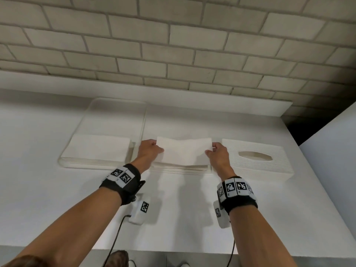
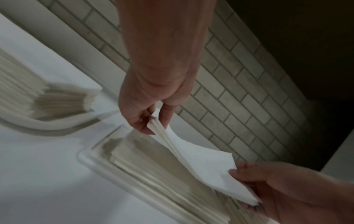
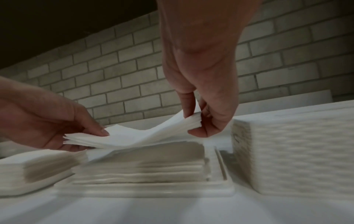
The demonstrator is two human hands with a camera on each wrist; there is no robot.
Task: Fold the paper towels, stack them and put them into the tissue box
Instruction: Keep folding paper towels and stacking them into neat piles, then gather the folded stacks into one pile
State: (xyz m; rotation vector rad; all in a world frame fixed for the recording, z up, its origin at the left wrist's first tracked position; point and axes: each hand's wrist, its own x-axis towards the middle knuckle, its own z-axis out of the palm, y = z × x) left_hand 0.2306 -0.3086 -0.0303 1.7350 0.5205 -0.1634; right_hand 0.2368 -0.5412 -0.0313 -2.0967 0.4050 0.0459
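Note:
A thin bundle of folded white paper towels (image 1: 185,151) hangs just above a taller towel stack (image 1: 185,168) on a shallow white tray. My left hand (image 1: 157,147) pinches the bundle's left end, thumb on top. My right hand (image 1: 210,149) pinches its right end. The left wrist view shows my left hand (image 2: 153,121) gripping several layers of the bundle (image 2: 201,159). In the right wrist view my right hand (image 3: 193,121) holds the sagging bundle (image 3: 143,134) over the stack (image 3: 153,163). The white textured tissue box (image 1: 258,162), oval slot on top, stands right of the stack.
A second stack of towels (image 1: 98,149) lies on another white tray (image 1: 115,116) to the left. A brick wall (image 1: 173,45) rises behind the white table. The table ends just right of the tissue box (image 3: 296,159), with a dark gap beyond.

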